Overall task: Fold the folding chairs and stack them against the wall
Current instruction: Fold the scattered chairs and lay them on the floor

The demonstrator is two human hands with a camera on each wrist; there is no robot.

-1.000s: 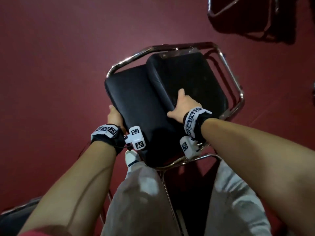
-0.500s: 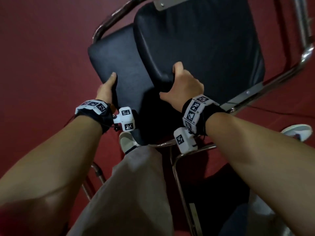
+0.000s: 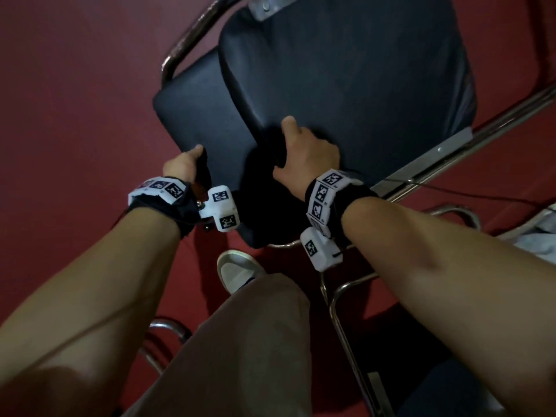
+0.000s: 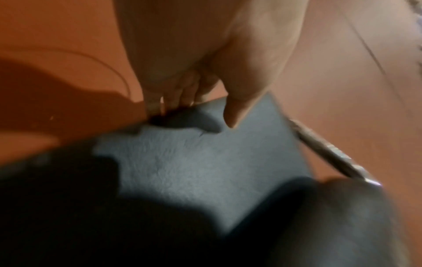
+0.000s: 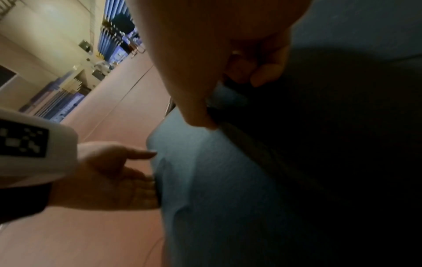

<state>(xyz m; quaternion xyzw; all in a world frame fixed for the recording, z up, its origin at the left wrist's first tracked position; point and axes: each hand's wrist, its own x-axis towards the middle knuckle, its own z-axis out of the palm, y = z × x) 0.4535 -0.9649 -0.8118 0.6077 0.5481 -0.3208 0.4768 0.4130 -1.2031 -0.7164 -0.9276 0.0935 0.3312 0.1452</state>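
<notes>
A folding chair with two black padded panels and a chrome tube frame [image 3: 192, 34] fills the head view. My left hand [image 3: 183, 167] grips the left edge of the smaller pad [image 3: 204, 115]. In the left wrist view its thumb [image 4: 235, 112] lies on the pad's face [image 4: 205, 162] and the fingers curl behind the edge. My right hand [image 3: 307, 155] grips the near edge of the larger pad [image 3: 361, 85], thumb on top. The right wrist view shows its fingers [image 5: 267, 72] curled under that edge, with the left hand [image 5: 109, 177] beyond.
Red floor [image 3: 75, 115] lies all around. My leg in beige trousers [image 3: 240, 341] and a white shoe [image 3: 237, 272] stand just below the chair. Chrome tubing [image 3: 168, 329] shows at lower left, a thin cable [image 3: 481, 197] at right. A far wall [image 5: 45, 54] shows in the right wrist view.
The chair has come much closer and now fills the upper head view, its pads tilted up toward me. Both hands keep their hold on the pad edges.
</notes>
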